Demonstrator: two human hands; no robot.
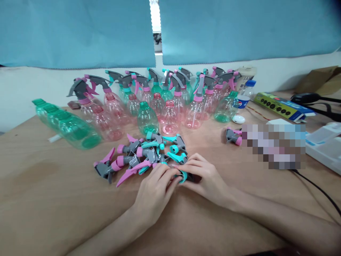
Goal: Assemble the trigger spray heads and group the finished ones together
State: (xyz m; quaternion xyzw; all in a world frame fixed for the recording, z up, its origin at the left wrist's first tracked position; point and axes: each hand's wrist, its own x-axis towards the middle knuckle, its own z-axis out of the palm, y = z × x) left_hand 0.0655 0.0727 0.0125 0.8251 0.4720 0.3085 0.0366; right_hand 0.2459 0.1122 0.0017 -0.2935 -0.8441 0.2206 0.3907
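Note:
My left hand [156, 190] and my right hand [209, 179] meet at the near side of a pile of spray trigger heads. Between their fingertips is a spray head with a teal collar [183, 176], its grey body mostly covered by my right fingers. Both hands are closed on it in a pinch. Just beyond lie loose grey trigger heads with pink or teal parts, among them a pink one [105, 169] at the left and a teal one [178, 143]. Behind the pile stand an open green bottle [147, 119] and an open pink bottle [170, 119].
Pink and green bottles, several fitted with spray heads [197, 99], crowd the back. A row of green bottles [64, 124] lies at the left. At the right are a trigger head [233, 136], a white oval object [238, 119], a yellow-blue box [282, 106] and a black cable [319, 188].

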